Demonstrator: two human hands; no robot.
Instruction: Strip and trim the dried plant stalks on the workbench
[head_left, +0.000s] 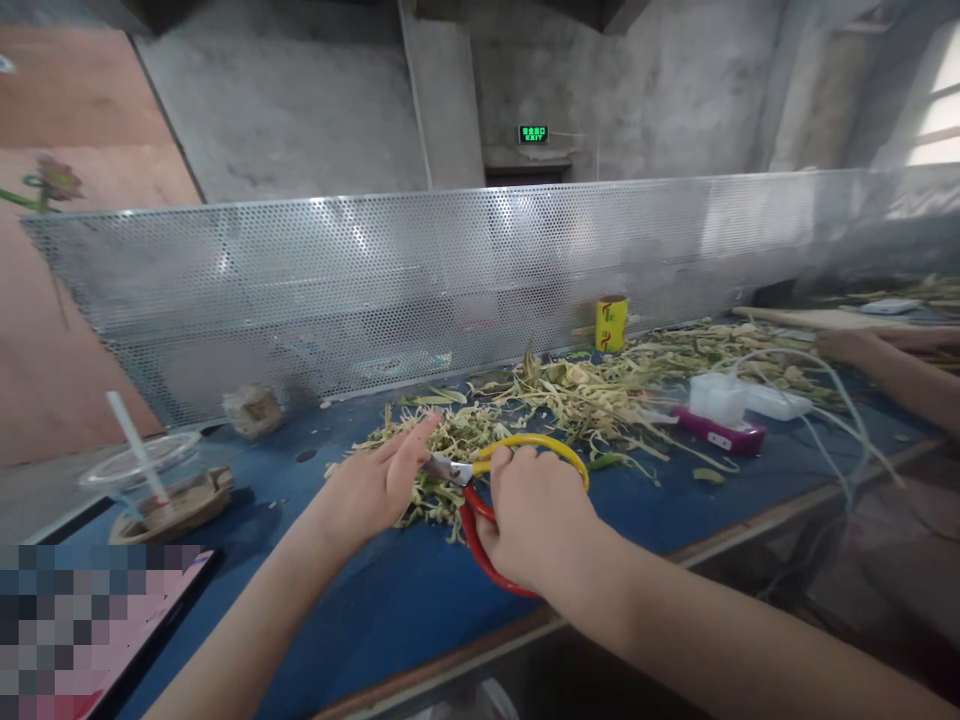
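Note:
My right hand (536, 510) is wrapped round the handles of a pair of scissors (455, 470), one handle yellow and the other red. The blades point left, toward my left hand (382, 475). My left hand has its fingers and thumb pressed together beside the blade tips; what it pinches, if anything, is hidden. Under and behind both hands lies a heap of pale green dried plant pieces (480, 425) on the blue table (405, 620).
More plant pieces (600, 395) spread back right, near a yellow roll (611, 324). A purple and white device (720, 430) with cables stands at the right. Another person's hand (851, 345) is beyond it. At left are a cup with a straw (154, 480) and a screen device (161, 620).

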